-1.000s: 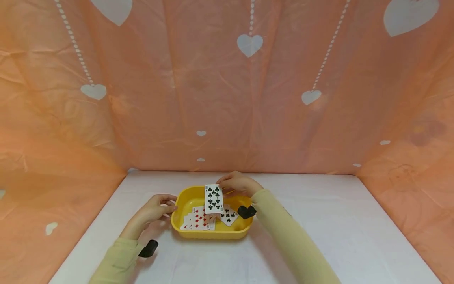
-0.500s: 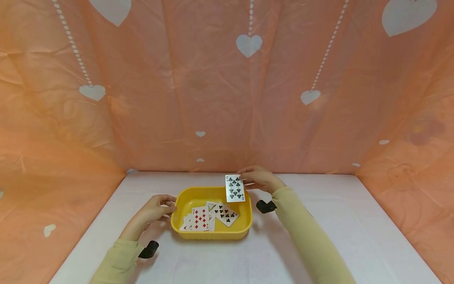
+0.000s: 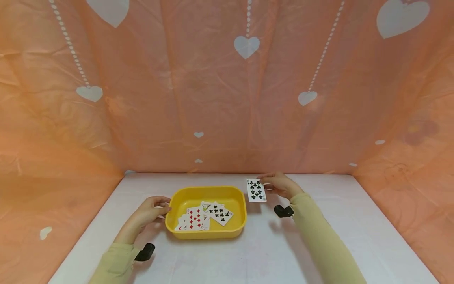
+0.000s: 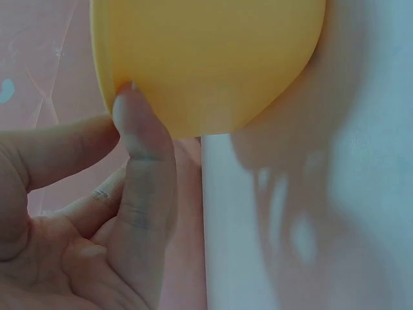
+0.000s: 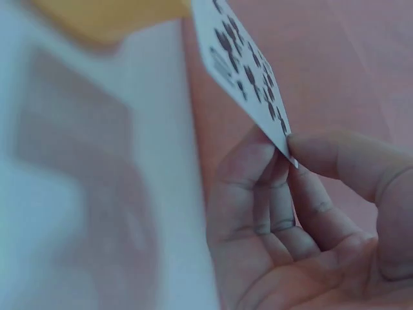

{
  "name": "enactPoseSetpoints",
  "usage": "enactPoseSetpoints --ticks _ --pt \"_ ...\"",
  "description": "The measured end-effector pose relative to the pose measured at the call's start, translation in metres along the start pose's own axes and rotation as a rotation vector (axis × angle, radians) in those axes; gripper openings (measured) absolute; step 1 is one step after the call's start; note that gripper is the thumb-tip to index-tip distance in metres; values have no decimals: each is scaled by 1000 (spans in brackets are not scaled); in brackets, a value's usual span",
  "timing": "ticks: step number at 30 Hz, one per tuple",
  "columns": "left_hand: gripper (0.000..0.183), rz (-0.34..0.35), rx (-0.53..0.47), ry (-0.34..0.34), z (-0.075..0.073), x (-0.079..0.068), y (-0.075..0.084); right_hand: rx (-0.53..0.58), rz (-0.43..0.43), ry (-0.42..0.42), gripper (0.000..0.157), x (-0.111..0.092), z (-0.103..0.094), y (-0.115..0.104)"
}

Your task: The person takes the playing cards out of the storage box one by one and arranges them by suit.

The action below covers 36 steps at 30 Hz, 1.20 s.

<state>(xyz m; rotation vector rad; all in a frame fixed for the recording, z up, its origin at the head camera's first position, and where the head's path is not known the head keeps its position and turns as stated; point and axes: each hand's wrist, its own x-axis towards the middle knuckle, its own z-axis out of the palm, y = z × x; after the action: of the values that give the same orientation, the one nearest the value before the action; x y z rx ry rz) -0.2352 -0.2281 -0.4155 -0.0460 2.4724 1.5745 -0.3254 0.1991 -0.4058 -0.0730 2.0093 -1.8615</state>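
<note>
One pale sleeve (image 3: pixel 113 264), my left, runs out of the bottom of the head view, with a dark device (image 3: pixel 144 252) at the wrist. Past it, my left hand (image 3: pixel 147 211) pinches the left rim of the yellow tray (image 3: pixel 205 235); up close my thumb presses its wall, the forefinger's tip hidden behind it. Loose cards overlap inside. Leftmost are partly covered ones, their faces mostly hidden; over them lies a card of red diamonds (image 3: pixel 195 219), and right of that a slanted card of black clubs (image 3: pixel 220 214) partly covers one with a coloured picture. Their corner figures are too small for me to read surely.

Just right of the tray, I hold another clubs card (image 3: pixel 256 190) face up above the white table (image 3: pixel 213 262), pinched at its far right corner between the thumb and fingers of my right hand (image 3: pixel 281 185). Close up, its corner mark blurs and its top is cut off. My right sleeve (image 3: pixel 322 236) leaves the view below.
</note>
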Motion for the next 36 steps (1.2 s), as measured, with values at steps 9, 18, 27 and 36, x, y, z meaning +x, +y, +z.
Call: enactPoseSetpoints --ticks 9,18,27,36 --pt "39 2 -15 3 -3 -1 -3 9 31 30 31 5 0 32" --pt "39 1 -21 -7 -2 1 -5 -17 94 157 30 12 11 44" --pt "38 1 -14 -9 -2 3 -2 -71 93 219 27 8 14 40" --pt "40 -8 -19 -9 -4 1 -2 -35 88 238 24 5 16 38"
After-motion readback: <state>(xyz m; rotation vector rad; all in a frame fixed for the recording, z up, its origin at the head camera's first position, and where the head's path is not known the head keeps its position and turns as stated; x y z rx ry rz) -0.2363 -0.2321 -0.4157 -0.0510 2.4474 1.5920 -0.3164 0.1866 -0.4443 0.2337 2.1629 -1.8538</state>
